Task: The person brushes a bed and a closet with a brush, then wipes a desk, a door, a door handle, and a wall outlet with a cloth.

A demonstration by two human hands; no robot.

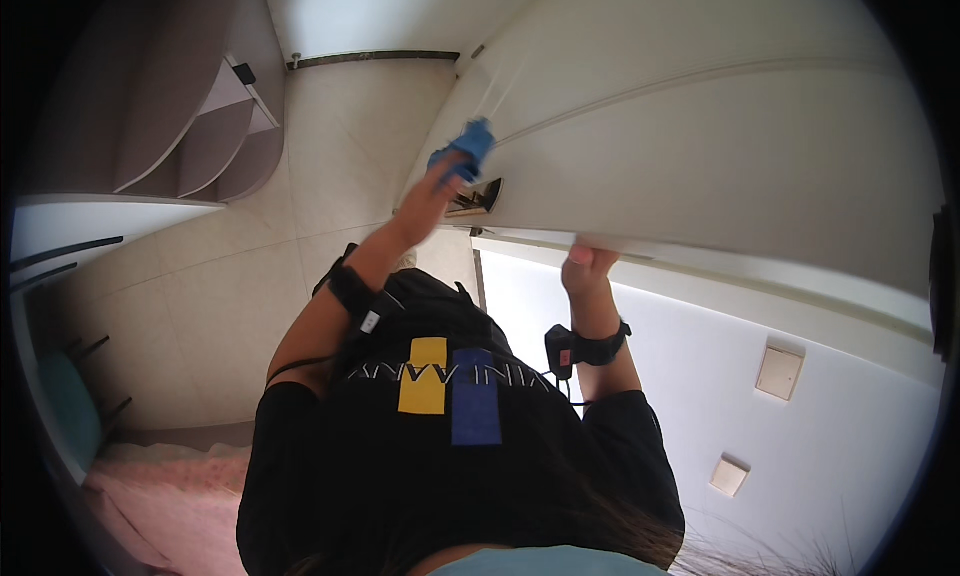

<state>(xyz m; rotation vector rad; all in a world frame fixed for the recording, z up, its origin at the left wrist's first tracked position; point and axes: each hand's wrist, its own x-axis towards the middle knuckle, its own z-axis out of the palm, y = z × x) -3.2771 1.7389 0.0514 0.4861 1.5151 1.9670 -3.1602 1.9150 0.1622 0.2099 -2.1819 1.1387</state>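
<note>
A crumpled blue cloth [466, 148] is in my left hand [432, 201], held against or close to the face of a white door [700, 166]. My fingers are bunched on the cloth and slightly blurred by motion. Just below the cloth, near the door's edge, sits a dark metal door handle [486, 197]. My right hand [590, 264] grips the near edge of the door further right; its fingertips are partly hidden at that edge.
A white wall [650, 366] with two switch plates [780, 368] lies at the right. To the left stand curved shelves [215, 146] and a white cabinet [100, 226] with dark handles. A teal chair [68, 406] and pink bedding [180, 496] are at lower left, over tiled floor [220, 326].
</note>
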